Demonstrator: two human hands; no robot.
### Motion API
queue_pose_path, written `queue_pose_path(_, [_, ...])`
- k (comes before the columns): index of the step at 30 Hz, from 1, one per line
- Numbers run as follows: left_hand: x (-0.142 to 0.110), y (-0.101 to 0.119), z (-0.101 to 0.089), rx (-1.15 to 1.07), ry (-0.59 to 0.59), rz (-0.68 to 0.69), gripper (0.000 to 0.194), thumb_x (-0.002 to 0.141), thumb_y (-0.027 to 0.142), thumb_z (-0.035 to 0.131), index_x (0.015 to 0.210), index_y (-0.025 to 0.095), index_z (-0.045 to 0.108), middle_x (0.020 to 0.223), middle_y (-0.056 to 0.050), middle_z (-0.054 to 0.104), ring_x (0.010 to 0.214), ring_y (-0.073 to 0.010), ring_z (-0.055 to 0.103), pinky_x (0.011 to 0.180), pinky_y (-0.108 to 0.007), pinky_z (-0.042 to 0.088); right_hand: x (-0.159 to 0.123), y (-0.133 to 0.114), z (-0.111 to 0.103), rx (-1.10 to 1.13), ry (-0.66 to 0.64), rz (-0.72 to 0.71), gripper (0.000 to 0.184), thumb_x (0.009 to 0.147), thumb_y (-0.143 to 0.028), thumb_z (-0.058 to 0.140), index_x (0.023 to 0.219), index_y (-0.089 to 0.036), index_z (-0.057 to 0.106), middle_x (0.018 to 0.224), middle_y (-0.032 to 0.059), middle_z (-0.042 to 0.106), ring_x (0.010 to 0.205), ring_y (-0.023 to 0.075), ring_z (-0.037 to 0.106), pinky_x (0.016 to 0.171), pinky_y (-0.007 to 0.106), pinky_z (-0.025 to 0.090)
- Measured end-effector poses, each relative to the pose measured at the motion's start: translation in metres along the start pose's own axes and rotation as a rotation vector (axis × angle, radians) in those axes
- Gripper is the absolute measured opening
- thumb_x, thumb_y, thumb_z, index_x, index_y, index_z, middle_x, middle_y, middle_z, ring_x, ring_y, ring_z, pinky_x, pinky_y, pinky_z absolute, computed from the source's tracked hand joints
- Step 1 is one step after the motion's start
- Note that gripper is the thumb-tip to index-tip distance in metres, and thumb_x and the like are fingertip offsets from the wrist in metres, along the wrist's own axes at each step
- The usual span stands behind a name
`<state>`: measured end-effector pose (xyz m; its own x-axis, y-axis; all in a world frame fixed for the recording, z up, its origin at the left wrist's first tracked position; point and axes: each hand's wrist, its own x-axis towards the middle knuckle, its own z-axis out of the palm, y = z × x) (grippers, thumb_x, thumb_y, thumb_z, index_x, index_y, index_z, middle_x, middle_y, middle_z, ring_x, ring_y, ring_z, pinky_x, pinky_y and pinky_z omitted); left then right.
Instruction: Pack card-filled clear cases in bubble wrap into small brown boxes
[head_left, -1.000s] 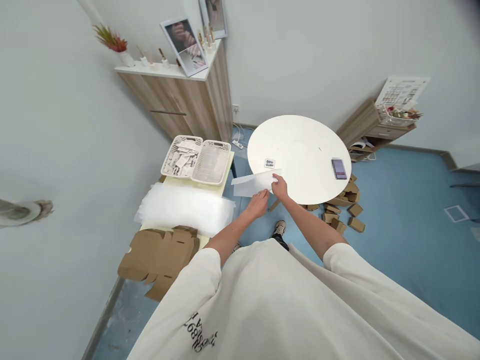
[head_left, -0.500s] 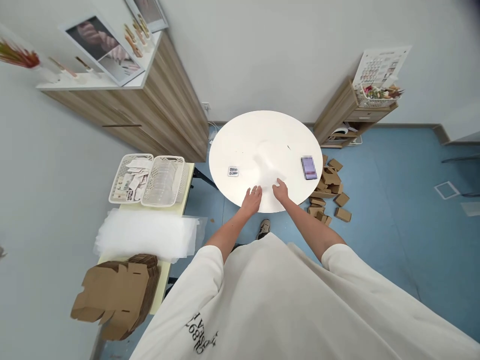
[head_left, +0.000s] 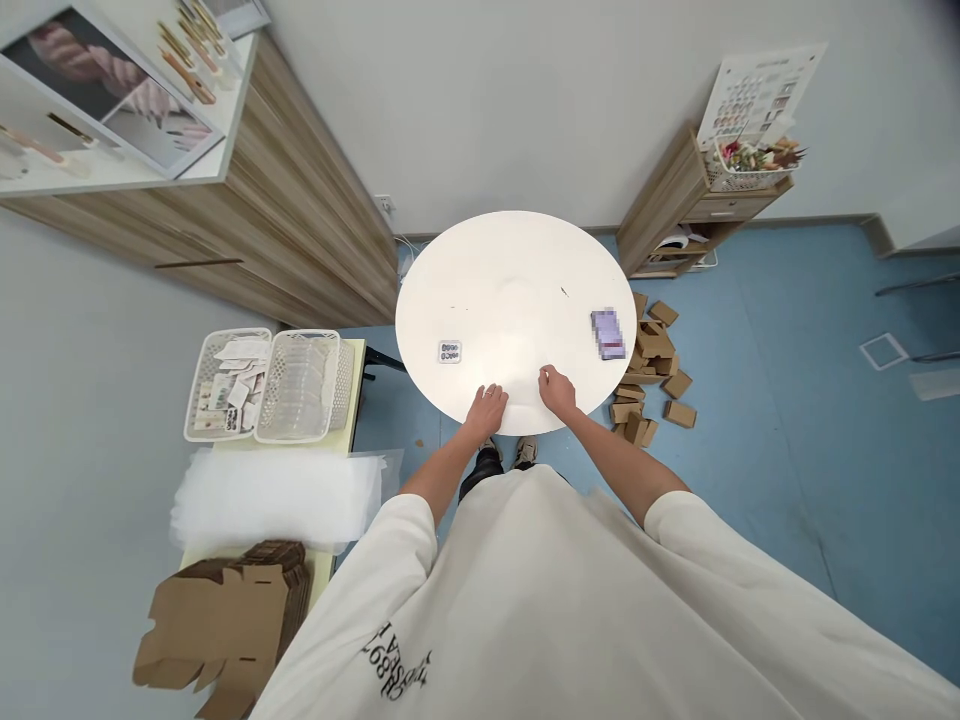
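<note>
At a white tabletop's (head_left: 510, 290) lower edge, left hand (head_left: 489, 408) extends fingers; right hand (head_left: 557, 392) curls, grip unclear; left-frame basket (head_left: 217, 437) holds papers (head_left: 244, 368).

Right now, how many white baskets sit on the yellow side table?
2: the left basket holds papers, and the right basket beside it holds clear plastic pieces. Any nested underneath would be hidden.

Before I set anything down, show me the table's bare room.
Bare: the far strip of the table, beyond the small pack and purple item, bar small dark marks. Crowded: the near edge, with the left hand, right hand and a faint sheet between.
</note>
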<state>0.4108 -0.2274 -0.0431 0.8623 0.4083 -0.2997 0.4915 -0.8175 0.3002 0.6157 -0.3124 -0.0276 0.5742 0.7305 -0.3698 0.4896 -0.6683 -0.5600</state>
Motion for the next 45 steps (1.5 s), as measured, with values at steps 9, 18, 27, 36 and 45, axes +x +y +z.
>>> queue_pose_path(9, [0.023,-0.023,-0.003,-0.046,-0.104,0.052,0.054,0.089,0.008,0.043,0.143,0.015,0.045,0.155,-0.02,0.041,0.146,-0.0296,0.037,0.115,-0.051,0.031,0.006,-0.017,0.029,-0.337,-0.225,-0.208,0.041,0.095,-0.026,0.047,0.134,-0.021,0.058,0.144,0.0142,0.051,0.13,0.0324,0.047,0.107,0.045,0.037])
queue_pose_path(18, [0.031,-0.075,-0.003,-0.06,-0.144,0.068,0.066,0.087,0.01,0.047,0.151,0.019,0.039,0.162,-0.017,0.034,0.151,-0.0319,0.03,0.12,-0.058,0.024,0.015,-0.027,0.065,-0.397,-0.298,-0.112,0.066,0.088,-0.035,0.058,0.151,-0.025,0.04,0.165,0.0126,0.025,0.146,0.0372,0.025,0.117,0.052,0.022])
queue_pose_path(27, [0.044,-0.165,-0.038,-0.08,0.054,-0.107,0.065,0.086,0.008,0.045,0.15,0.013,0.04,0.163,-0.02,0.029,0.154,-0.0343,0.02,0.123,-0.058,0.019,0.035,-0.047,0.082,-0.4,-0.236,-0.053,0.077,0.084,-0.037,0.062,0.154,-0.026,0.032,0.165,0.0143,0.021,0.146,0.0395,0.022,0.117,0.055,0.02])
queue_pose_path(36, [0.05,-0.201,-0.046,-0.016,0.061,-0.104,0.06,0.086,0.002,0.042,0.144,0.018,0.041,0.154,-0.017,0.042,0.149,-0.0304,0.029,0.12,-0.051,0.024,0.036,-0.052,0.085,-0.438,-0.234,-0.019,0.075,0.086,-0.033,0.059,0.155,-0.024,0.031,0.164,0.0156,0.021,0.145,0.0396,0.024,0.115,0.054,0.025])
queue_pose_path(45, [0.057,-0.17,-0.066,-0.038,0.099,-0.174,0.044,0.081,0.01,0.056,0.124,0.02,0.047,0.121,-0.013,0.058,0.12,-0.0299,0.052,0.105,-0.045,0.036,0.036,-0.051,0.061,-0.424,-0.214,-0.122,0.048,0.097,-0.023,0.041,0.143,-0.02,0.05,0.156,0.0135,0.039,0.137,0.0301,0.04,0.112,0.045,0.034])
